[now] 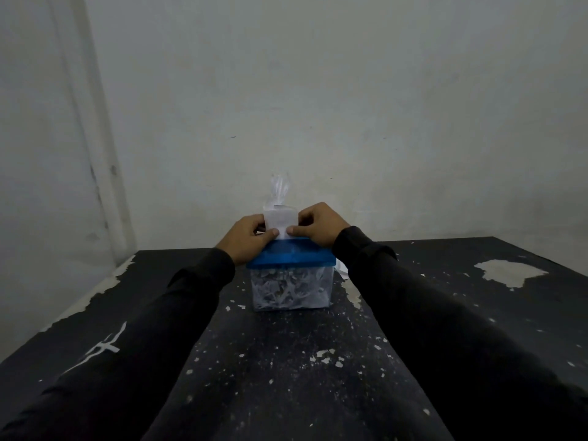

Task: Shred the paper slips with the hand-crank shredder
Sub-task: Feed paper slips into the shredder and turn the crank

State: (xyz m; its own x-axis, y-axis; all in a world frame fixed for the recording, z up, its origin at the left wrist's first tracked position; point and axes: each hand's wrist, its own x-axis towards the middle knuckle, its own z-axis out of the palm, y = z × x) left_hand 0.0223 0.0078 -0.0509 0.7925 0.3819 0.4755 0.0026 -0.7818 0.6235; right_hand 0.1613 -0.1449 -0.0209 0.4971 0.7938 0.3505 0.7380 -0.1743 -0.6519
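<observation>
- Holding one white paper slip (280,220) upright over the shredder's blue lid (291,256), the person has both hands at the top of the machine.
- The left hand (246,238) pinches the slip's left edge between thumb and curled fingers; the right hand (318,226) pinches its right edge the same way, thumb tip near the lower corner.
- The hand-crank shredder (292,275) stands near the middle of the dark, paint-chipped tabletop (477,313), well back from the near edge and between the two black sleeves.
- The slip stands on end, its face turned towards the camera and its lower edge down at the lid, where the feed slot should be; whether the edge has entered the slot cannot be told, since the thumbs cover that spot.
- Its long axis looks roughly vertical, though the hands hide its sides.
- The clear bin (291,292) under the lid is packed with pale shreds, so a good part of the job appears done.
- More pale paper or clear plastic (279,190) rises behind the slip, too blurred to name; a white scrap (342,270) shows at the shredder's right side.
- The crank is not visible, and neither hand is on it.
- What seems left, as a judgement: seating this slip in the slot, freeing one hand to turn the crank, then feeding any slips that remain.
</observation>
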